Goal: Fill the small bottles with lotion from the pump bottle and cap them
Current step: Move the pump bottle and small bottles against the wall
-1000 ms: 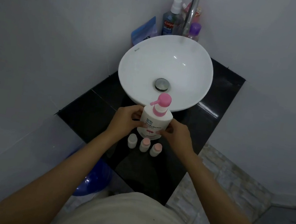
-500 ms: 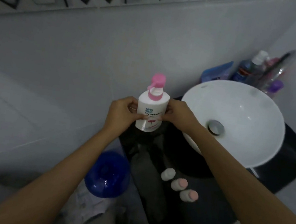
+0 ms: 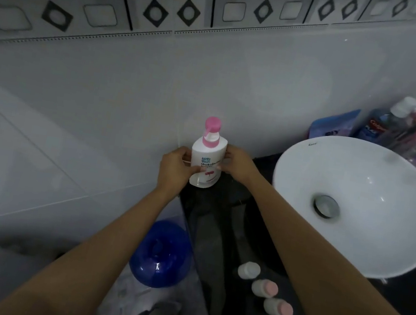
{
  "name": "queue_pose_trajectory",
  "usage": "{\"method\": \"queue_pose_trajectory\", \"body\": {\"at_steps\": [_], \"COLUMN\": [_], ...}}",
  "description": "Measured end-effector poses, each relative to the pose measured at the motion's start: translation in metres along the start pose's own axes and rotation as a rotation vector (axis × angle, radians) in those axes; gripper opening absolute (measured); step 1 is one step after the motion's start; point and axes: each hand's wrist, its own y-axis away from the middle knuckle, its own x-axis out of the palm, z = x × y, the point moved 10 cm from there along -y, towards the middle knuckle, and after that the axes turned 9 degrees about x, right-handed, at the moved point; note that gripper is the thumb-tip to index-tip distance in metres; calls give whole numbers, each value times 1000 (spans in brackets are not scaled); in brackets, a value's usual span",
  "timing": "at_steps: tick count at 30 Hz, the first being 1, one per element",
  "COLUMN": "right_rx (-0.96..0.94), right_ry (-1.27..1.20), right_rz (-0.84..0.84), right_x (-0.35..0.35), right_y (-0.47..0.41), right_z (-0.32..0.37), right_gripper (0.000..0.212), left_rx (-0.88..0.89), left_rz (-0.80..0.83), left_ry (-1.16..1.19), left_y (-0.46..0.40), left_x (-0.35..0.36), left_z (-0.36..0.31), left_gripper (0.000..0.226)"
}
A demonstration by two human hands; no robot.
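Pump bottle point(image 3: 207, 160) sits upright, clasped between left hand point(image 3: 176, 166) and right hand point(image 3: 238, 165), seemingly just above the dark surface point(image 3: 220, 229) at its far corner. It may topple off the edge; small bottles point(image 3: 265, 288) stand well apart, with open room between.

Pump bottle point(image 3: 206, 163) sits at the worktop's point(image 3: 220, 229) far left corner; basin point(image 3: 356, 203) to its right; three small bottles point(image 3: 264, 288) near me.
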Motion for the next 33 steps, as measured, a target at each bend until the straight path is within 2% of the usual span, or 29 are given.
{"method": "queue_pose_trajectory", "body": {"at_steps": [8, 12, 15, 17, 19, 22, 25, 27, 30, 33], "right_rx": [18, 50, 115, 166, 175, 222, 344, 394, 383, 376], "right_ry": [-13, 67, 49, 35, 31, 43, 23, 99, 320, 485], "right_rz": [-46, -147, -158, -141, -195, -315, -330, -326, -352, -378], "right_x": [2, -12, -23, -26, -33, -40, -28, -19, -9, 0], "right_y": [2, 25, 63, 99, 139, 198, 235, 247, 252, 252], "right_z": [-2, -4, -20, -43, -68, -108, -148, -162, -166, -166], "right_gripper": [41, 44, 36, 32, 27, 24, 38, 50, 54, 37], "left_rx": [26, -17, 4, 66, 103, 154, 239, 282, 336, 371], "left_rz": [6, -7, -113, -121, -1, 310, 609, 756, 896, 940], "left_ry": [52, 64, 52, 78, 113, 141, 138, 108, 25, -46], "left_y": [-1, 7, 25, 47, 71, 109, 141, 159, 177, 187], "left_x": [0, -7, -29, -30, -10, 41, 92, 119, 147, 159], "left_z": [1, 6, 7, 1, -6, -23, -44, -55, -64, -64], "left_gripper": [46, 46, 28, 18, 16, 22, 42, 56, 64, 56]}}
